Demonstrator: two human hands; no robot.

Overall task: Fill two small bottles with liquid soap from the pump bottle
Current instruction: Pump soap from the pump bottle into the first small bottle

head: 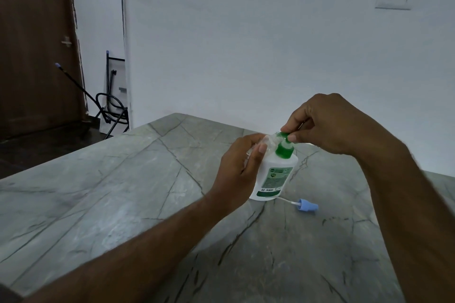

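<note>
Head view shows the right hand fingers pinching the pump bottle green nozzle, left hand fingers curled round a small clear bottle beside it on the desk

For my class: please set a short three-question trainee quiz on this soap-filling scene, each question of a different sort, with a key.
1. True or false: the pump bottle lies flat on the counter.
2. What does the left hand hold at the spout? A clear small bottle; B sponge; C cup.
3. Which hand grips the green pump head?

Key: 1 false, it stands tilted; 2 A; 3 the right hand.
</note>
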